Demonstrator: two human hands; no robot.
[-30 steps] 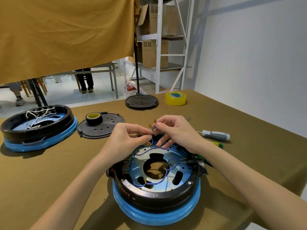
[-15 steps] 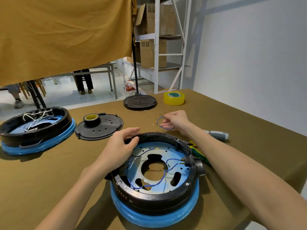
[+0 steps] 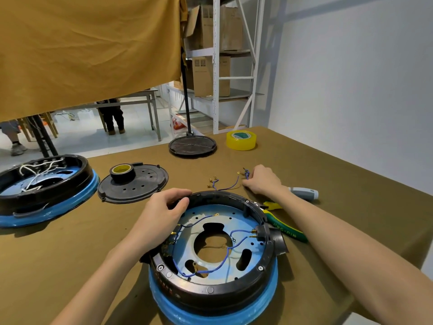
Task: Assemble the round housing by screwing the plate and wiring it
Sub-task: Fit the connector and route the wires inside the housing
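1. Head view, what changed: a second ago both your hands were pinching blue wire over the far rim of the round black housing with the blue band (image 3: pixel 212 259). Now your right hand (image 3: pixel 261 181) has gone out past the housing to the olive-brown cloth surface (image 3: pixel 70 254), its fingertips down on the loose blue wires with brass terminals (image 3: pixel 225 182) lying just beyond the rim. Whether it pinches one or only touches them I cannot tell.

2. Your left hand (image 3: pixel 164 214) has dropped onto the near-left rim, fingers curled over the edge and holding the housing steady.

3. What that means: you appear to be between wires, either setting spare leads aside or picking the next one. The wiring step looks unfinished.

4. How the housing looks: it sits in front of you, open side up. Inside, the light-blue metal plate (image 3: pixel 236 221) lies flat with a large central cutout; screw heads show around the black ring. Several blue wires (image 3: pixel 210 268) already loop across the plate toward the black connector (image 3: pixel 261 233) on the right.

5. Nearby: a grey-handled screwdriver (image 3: pixel 303 193) and yellow-green pliers (image 3: pixel 284 228) lie on the right, close to your forearm.
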